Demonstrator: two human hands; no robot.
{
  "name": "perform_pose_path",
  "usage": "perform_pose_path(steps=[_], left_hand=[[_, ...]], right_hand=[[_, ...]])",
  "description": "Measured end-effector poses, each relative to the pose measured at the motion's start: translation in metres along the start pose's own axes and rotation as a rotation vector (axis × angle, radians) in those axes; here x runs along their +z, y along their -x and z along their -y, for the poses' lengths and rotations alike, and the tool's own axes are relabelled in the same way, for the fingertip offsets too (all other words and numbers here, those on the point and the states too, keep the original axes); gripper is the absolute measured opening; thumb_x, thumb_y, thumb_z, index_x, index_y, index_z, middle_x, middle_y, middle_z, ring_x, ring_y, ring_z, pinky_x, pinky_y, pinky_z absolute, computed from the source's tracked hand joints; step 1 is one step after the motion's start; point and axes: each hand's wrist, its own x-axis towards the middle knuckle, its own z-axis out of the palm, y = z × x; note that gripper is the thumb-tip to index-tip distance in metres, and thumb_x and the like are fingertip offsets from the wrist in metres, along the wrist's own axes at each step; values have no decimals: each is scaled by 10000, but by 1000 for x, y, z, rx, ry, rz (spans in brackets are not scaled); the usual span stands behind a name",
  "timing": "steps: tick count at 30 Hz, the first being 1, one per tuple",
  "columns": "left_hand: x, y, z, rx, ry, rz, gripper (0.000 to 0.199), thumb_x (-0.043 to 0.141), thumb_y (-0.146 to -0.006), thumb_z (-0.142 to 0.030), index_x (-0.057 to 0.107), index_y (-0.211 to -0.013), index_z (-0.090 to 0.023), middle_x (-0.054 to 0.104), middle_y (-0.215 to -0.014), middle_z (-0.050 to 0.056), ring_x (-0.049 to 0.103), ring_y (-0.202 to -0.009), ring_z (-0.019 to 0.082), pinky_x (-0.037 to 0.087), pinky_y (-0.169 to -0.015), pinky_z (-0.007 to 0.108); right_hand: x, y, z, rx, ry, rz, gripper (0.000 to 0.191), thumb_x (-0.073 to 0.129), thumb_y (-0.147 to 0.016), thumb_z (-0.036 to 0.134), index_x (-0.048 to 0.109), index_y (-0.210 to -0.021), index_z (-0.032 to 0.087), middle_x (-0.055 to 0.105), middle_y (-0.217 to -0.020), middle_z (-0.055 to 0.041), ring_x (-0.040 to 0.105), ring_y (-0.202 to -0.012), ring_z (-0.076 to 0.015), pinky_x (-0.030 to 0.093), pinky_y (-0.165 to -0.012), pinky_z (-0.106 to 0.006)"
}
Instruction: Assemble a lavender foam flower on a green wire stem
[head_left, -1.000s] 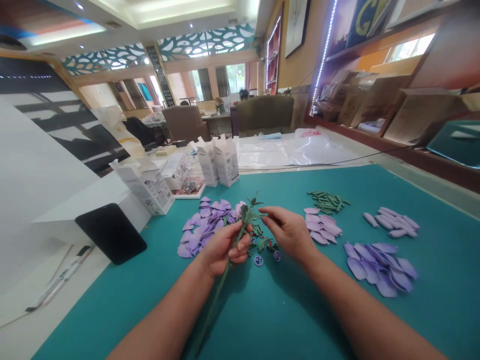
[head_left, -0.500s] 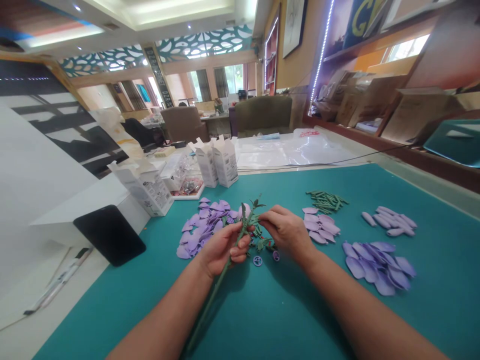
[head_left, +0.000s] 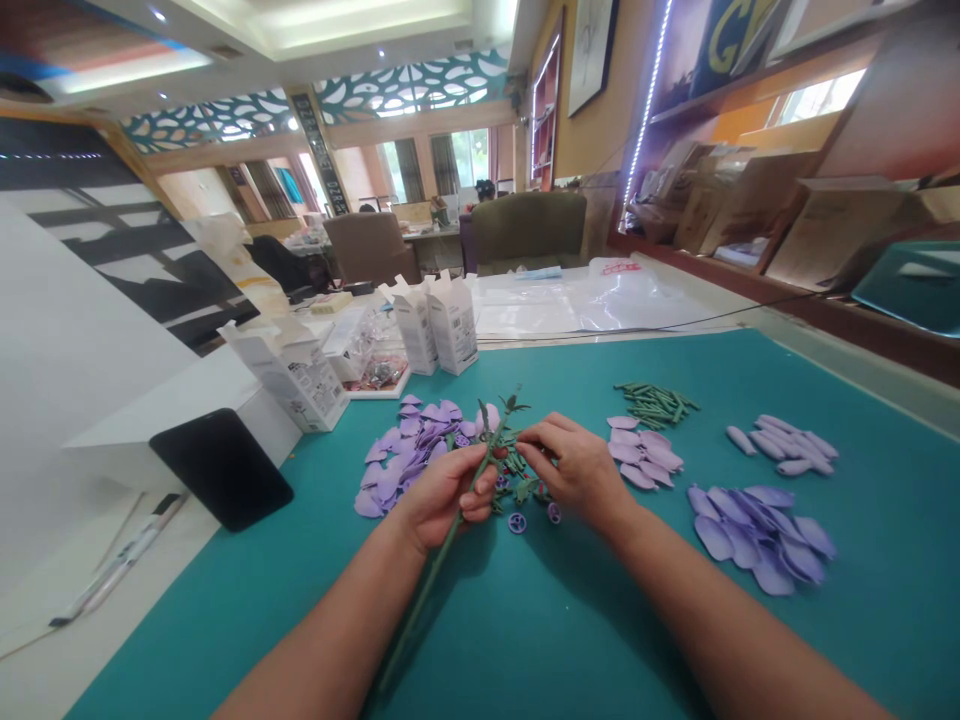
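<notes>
My left hand (head_left: 454,495) is closed around a long green artificial flower stem (head_left: 431,580), which slants up from the lower middle and has small leaves near its top. Just right of the stem's upper part, my right hand (head_left: 574,465) has thumb and forefinger pinched together. What sits between those fingertips is too small to make out. Below and behind the hands lie loose green leafy pieces (head_left: 529,488) and a purple wheel-shaped piece (head_left: 517,523). Left of the stem, purple petals (head_left: 405,455) lie in a heap, partly hidden by my left hand.
On the green mat (head_left: 525,640), pale petals (head_left: 645,455), green tubes (head_left: 656,402), lilac pods (head_left: 787,445) and larger purple petals (head_left: 761,530) form piles at right. White boxes (head_left: 454,325) stand at the back left. A black tablet-like panel (head_left: 221,468) leans at left.
My left fingers have shifted slightly on the stem. My right hand stays pinched beside it, nearly in the same place. The whole view has moved very little.
</notes>
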Motion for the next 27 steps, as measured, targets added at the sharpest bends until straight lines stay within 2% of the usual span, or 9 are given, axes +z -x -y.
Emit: perform_pose_path(steps=[3,6,17,27], left_hand=[[2,-1,4,10,-33,-5,211,499,-897,-273,558,-763,-120,461,-521,-48,272,-336,17,246,-343,135],[3,-2,8,16,-58,-16,192,512,-887,-274,548,-768,-128,477,-512,-44,281,-339,22,259,-343,135],[3,-3,10,33,-91,4,196,599,-825,-311,535,-764,-136,488,-509,-54,287,-341,20,264,-338,134],[4,-3,11,29,-94,-5,168,575,-842,-301,514,-790,-153,485,-511,-54,272,-341,26,259,-338,138]], right_hand=[[-2,0,9,-11,-32,-56,210,470,-923,253,670,-960,199,635,-814,-41,605,-733,-155,442,-688,-257],[0,2,14,-20,-17,-47,246,446,-924,227,659,-1040,188,645,-846,-55,617,-788,-175,456,-720,-274],[3,3,13,-53,-2,-18,245,448,-924,211,678,-1007,207,622,-802,-51,593,-793,-175,461,-723,-267],[6,3,12,-84,3,-18,261,442,-930,222,681,-1036,218,650,-833,-63,595,-812,-184,479,-749,-280]])
